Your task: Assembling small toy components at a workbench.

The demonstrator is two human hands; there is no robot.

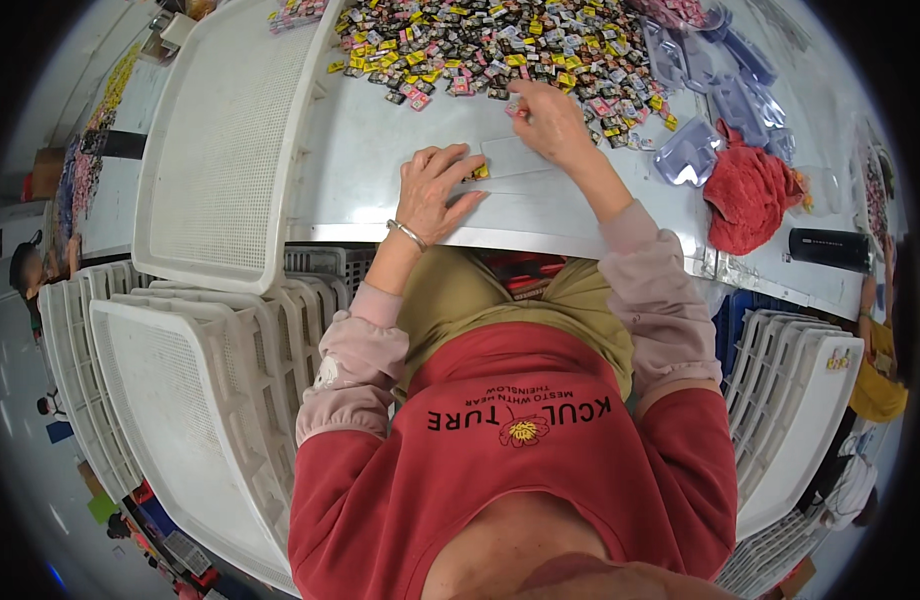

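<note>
My left hand [435, 190] lies flat near the front edge of the white table [380, 150], fingers spread, touching a small yellow piece [480, 172] at its fingertips. A clear plastic tray [525, 160] lies on the table between my hands. My right hand [550, 120] reaches farther back, fingers pinched on a small pink piece [514, 105] at the edge of a large pile of small colourful wrapped pieces [500, 45]. A metal bracelet [408, 235] sits on my left wrist.
A white mesh tray [220, 140] leans on the table's left. Stacks of white trays stand at lower left [180, 380] and lower right [790, 400]. Clear plastic blister shells [720, 90], a red cloth [745, 195] and a dark cylinder [830, 248] lie at right. Other people sit at far left and right.
</note>
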